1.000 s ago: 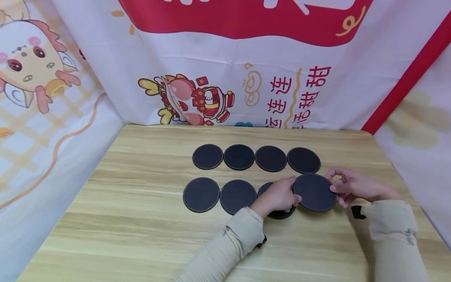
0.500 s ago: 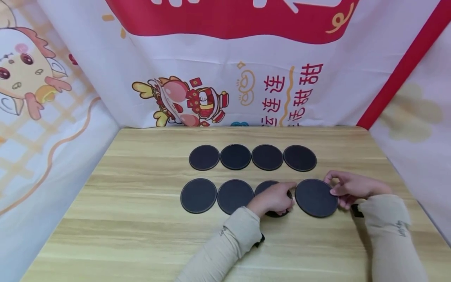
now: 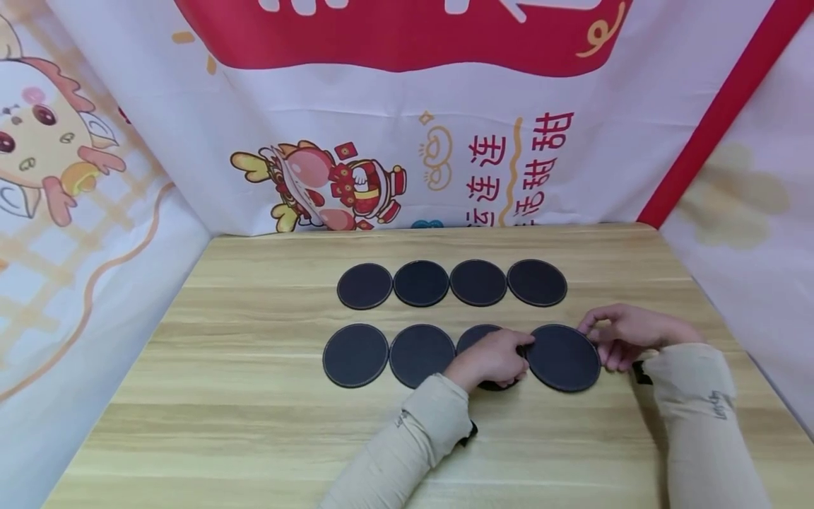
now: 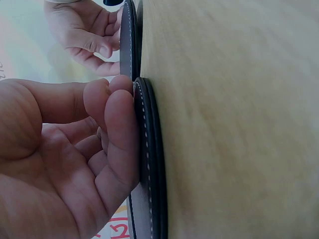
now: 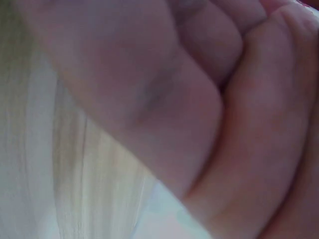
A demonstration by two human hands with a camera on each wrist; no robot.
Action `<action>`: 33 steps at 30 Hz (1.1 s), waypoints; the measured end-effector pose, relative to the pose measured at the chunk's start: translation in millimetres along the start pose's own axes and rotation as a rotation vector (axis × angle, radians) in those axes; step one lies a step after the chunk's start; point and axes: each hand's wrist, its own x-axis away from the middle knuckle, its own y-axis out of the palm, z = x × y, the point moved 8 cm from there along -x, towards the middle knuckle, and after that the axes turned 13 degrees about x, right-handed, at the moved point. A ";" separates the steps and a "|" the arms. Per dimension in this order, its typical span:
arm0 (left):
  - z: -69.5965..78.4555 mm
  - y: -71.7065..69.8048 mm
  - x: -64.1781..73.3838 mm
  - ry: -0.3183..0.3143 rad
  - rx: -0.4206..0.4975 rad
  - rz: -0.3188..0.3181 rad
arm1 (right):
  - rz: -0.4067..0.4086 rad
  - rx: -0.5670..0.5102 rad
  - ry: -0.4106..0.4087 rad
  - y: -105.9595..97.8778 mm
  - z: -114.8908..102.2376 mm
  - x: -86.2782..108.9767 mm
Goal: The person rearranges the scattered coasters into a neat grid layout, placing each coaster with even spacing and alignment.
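Two rows of round black coasters with stitched rims lie on the wooden table. My left hand (image 3: 492,359) rests over the third coaster (image 3: 469,339) of the near row, partly hiding it. Its index finger reaches to the left rim of the rightmost coaster (image 3: 564,359). In the left wrist view, the left thumb and fingers (image 4: 119,129) bunch together at a coaster's stitched edge (image 4: 149,149). My right hand (image 3: 626,334) holds the rightmost coaster by its right rim with curled fingers. The right wrist view shows the right hand's fingers (image 5: 149,89) close up, blurred.
The far row has several coasters side by side, including a right-end coaster (image 3: 537,283). Two more near-row coasters, the left one (image 3: 356,355) and its neighbour (image 3: 422,353), lie left of my hand. A printed cloth (image 3: 356,99) hangs behind the table (image 3: 254,438).
The rightmost coaster, earlier raised between both hands, came down onto the table, then shifted left toward its neighbour. My left hand released it, and its index finger now touches the rim.
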 end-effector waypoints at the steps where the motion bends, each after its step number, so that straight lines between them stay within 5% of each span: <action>1: -0.3 -0.4 0.0 -0.001 -0.003 0.002 | 0.009 0.001 0.002 -0.9 -0.1 0.0; 33: -1.8 -8.8 -1.0 0.013 0.043 0.011 | 0.082 -0.008 0.027 -9.0 -8.5 -3.2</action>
